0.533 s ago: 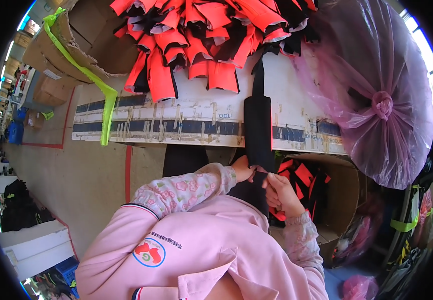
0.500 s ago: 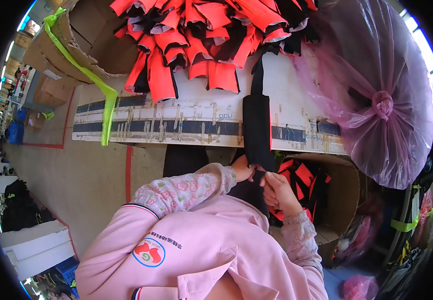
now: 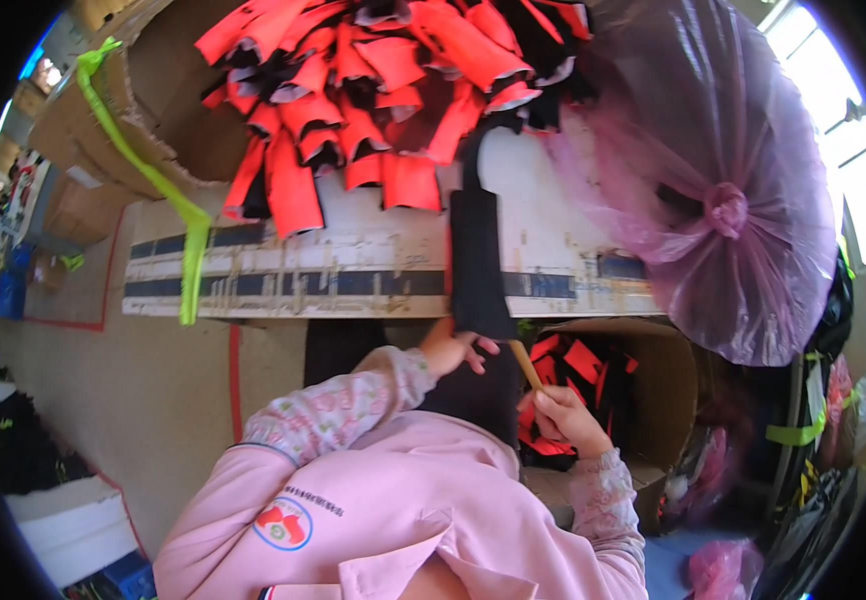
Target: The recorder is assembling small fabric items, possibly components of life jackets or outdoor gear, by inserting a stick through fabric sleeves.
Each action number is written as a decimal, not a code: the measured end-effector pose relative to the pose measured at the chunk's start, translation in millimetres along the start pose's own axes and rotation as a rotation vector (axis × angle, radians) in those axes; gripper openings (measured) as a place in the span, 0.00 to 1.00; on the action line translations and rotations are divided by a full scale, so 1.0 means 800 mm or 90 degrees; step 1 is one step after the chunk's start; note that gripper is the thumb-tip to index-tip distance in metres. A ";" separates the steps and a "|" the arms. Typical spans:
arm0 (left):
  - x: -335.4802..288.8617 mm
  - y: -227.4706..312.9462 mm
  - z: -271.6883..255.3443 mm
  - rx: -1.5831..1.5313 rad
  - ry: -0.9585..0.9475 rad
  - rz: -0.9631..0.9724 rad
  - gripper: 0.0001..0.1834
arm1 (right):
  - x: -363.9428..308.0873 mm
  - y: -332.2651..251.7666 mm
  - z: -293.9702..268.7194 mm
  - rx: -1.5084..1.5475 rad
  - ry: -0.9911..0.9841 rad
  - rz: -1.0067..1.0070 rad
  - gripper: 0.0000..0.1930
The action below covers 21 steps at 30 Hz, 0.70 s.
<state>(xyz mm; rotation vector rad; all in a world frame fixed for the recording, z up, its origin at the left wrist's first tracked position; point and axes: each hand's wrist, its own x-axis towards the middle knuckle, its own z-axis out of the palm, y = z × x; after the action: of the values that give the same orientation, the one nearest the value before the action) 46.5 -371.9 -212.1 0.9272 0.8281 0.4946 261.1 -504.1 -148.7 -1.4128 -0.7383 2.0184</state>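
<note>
A black fabric tube (image 3: pixel 477 265) with a thin orange edge hangs over the table's near edge, a narrow black strap (image 3: pixel 472 165) leading from its top toward the pile. My left hand (image 3: pixel 447 351) is at the tube's lower end, touching it, fingers apart; part of the hand is hidden behind the fabric. In my right hand (image 3: pixel 567 418) is a thin tan stick (image 3: pixel 526 366), closed in the fingers, its upper tip beside the tube's lower corner. Across the table lies a heap of orange and black fabric tubes (image 3: pixel 296 185).
The white table (image 3: pixel 353 295) has worn tape along its edge. A knotted pink plastic bag (image 3: pixel 783 270) bulges at right. Under the table's right side, a cardboard box (image 3: pixel 668 410) holds orange and black pieces. Another carton (image 3: pixel 178 90) stands far left, a neon-yellow strip (image 3: pixel 191 270) hanging from it.
My right hand has moved down and away from the tube's end, and the tan stick now shows in it. My left hand's fingers have spread. The whole view has shifted slightly.
</note>
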 end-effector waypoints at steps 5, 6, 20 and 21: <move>0.027 0.051 -0.035 -0.150 0.068 0.025 0.14 | -0.088 0.003 -0.069 -0.021 0.062 -0.077 0.15; 0.031 0.048 -0.028 -0.148 0.058 0.025 0.14 | -0.089 0.000 -0.076 0.019 0.109 -0.138 0.15; 0.034 0.023 0.003 -0.088 -0.022 -0.051 0.14 | 0.164 -0.226 -0.272 -0.295 0.664 -0.663 0.12; 0.034 0.022 0.002 -0.077 -0.027 -0.066 0.14 | 0.171 -0.242 -0.301 -0.093 0.649 -0.612 0.13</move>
<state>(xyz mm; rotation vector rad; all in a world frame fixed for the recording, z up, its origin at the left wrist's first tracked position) 63.6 -344.9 -207.2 0.7772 0.7944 0.4282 475.8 -243.8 -168.7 -1.4858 -0.8252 0.4198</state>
